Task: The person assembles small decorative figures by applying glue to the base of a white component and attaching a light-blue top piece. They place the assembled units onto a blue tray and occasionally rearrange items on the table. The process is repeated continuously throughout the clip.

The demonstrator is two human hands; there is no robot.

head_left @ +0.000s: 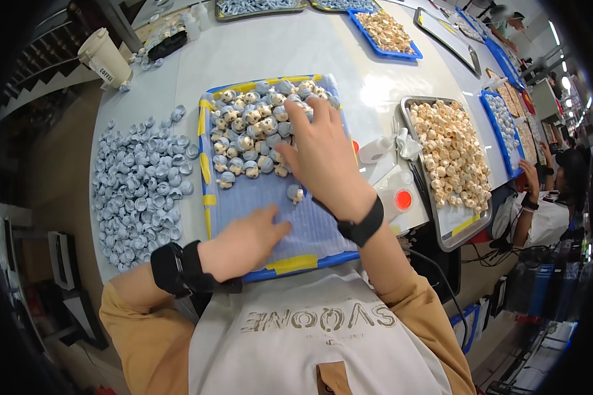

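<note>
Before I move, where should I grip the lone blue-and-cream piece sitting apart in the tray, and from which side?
Likely best pinched across the rounded sides of the lone piece, coming from the near left with the left hand: bare tray liner leaves room there, while the right hand is close on its right and the other pieces cluster beyond it.

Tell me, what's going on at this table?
Someone's right hand is spread over small blue-and-cream figures crowding the far part of a blue tray. Their left hand is over its near part. One figure sits apart. Pale blue shell-like pieces lie heaped on the left; cream pieces fill much of a metal tray on the right.
</note>
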